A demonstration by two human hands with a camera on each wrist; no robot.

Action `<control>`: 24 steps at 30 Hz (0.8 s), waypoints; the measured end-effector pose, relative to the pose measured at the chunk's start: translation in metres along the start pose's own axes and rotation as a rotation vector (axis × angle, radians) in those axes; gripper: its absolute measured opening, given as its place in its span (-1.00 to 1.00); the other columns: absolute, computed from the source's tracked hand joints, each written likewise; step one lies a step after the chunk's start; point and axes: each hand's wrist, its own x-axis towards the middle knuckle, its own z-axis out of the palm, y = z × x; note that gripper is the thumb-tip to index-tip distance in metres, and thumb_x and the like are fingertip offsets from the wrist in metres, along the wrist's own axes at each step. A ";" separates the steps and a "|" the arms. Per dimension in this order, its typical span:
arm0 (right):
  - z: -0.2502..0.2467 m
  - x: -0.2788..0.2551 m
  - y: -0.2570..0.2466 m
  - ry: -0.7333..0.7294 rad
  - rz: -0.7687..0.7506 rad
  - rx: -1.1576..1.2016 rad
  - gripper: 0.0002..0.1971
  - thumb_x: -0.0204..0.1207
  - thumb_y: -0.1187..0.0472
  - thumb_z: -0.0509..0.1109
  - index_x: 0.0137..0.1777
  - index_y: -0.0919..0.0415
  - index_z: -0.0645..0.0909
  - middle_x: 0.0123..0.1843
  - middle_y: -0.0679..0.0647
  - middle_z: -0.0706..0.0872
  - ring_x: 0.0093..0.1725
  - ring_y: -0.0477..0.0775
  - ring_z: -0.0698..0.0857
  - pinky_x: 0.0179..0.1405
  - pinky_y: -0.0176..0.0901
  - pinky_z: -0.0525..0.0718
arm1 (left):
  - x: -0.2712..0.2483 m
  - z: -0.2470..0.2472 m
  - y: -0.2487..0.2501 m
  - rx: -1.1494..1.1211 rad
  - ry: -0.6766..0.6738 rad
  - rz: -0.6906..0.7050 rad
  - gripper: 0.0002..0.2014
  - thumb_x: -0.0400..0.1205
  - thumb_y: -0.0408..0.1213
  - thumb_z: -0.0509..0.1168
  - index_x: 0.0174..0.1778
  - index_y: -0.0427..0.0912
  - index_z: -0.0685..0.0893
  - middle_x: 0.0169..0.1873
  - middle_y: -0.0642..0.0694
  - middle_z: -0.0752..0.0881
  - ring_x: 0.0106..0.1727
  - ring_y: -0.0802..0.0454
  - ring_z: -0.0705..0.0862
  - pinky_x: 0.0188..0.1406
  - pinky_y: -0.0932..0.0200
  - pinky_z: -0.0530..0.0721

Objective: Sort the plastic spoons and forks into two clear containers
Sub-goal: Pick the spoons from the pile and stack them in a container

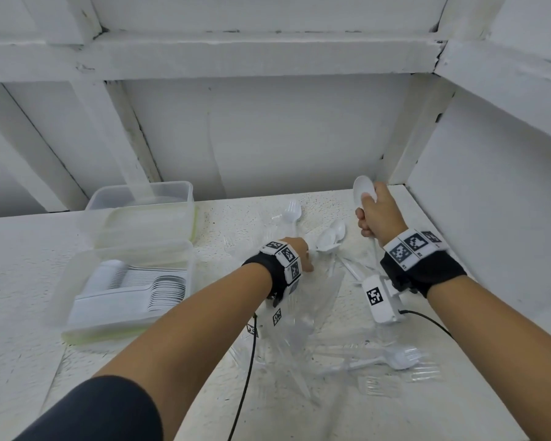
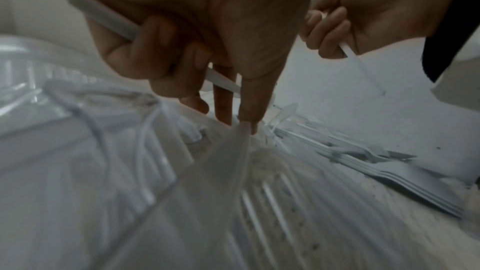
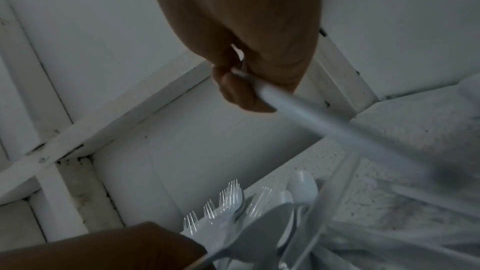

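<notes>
White worktop (image 1: 19, 256) under me, two clear containers (image 1: 131, 291) at my left, the near one stacked with spoons. Loose forks and spoons (image 1: 330, 238) lie scattered between my arms. My right hand (image 1: 377, 218) grips a white spoon (image 1: 362, 187) upright; my left hand (image 2: 197, 34) curls around a white handle (image 2: 101, 15), fingertips reaching into the pile.

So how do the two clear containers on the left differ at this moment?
The near container holds neat rows of stacked white cutlery, spoon bowls showing; the far container looks empty of cutlery. The near container lies closer to the person's left hand; the far container sits back by the wall. Both are clear, rectangular, lidless and stand touching or nearly so on the white table.
</notes>
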 end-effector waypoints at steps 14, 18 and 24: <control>0.034 0.012 0.026 -0.155 0.053 -0.695 -0.79 0.57 0.10 0.25 -0.11 0.26 0.53 -0.03 0.25 0.65 -0.28 0.09 0.53 -0.19 -0.14 0.44 | -0.006 0.012 -0.010 -0.029 -0.005 0.030 -0.71 0.63 -0.21 0.25 -0.41 -0.22 0.49 -0.48 -0.05 0.43 -0.25 -0.05 0.51 -0.49 0.29 0.34; 0.042 0.013 0.030 -0.291 0.083 -0.836 -0.74 0.52 0.14 0.17 -0.16 0.35 0.53 -0.12 0.28 0.67 -0.30 0.15 0.51 -0.21 -0.12 0.45 | -0.009 0.012 -0.018 -0.071 0.016 0.070 -0.78 0.62 -0.21 0.29 0.03 -0.25 0.75 -0.21 -0.14 0.63 -0.12 -0.02 0.54 -0.40 0.27 0.41; 0.040 0.017 0.036 -0.131 0.083 -0.650 -0.61 0.61 0.03 0.14 -0.31 0.31 0.51 -0.28 0.15 0.61 -0.33 0.13 0.57 -0.35 -0.13 0.52 | -0.012 0.008 -0.021 0.038 0.105 0.037 -0.70 0.64 -0.21 0.23 0.24 -0.28 0.57 -0.07 -0.14 0.58 -0.11 -0.05 0.53 -0.26 0.21 0.46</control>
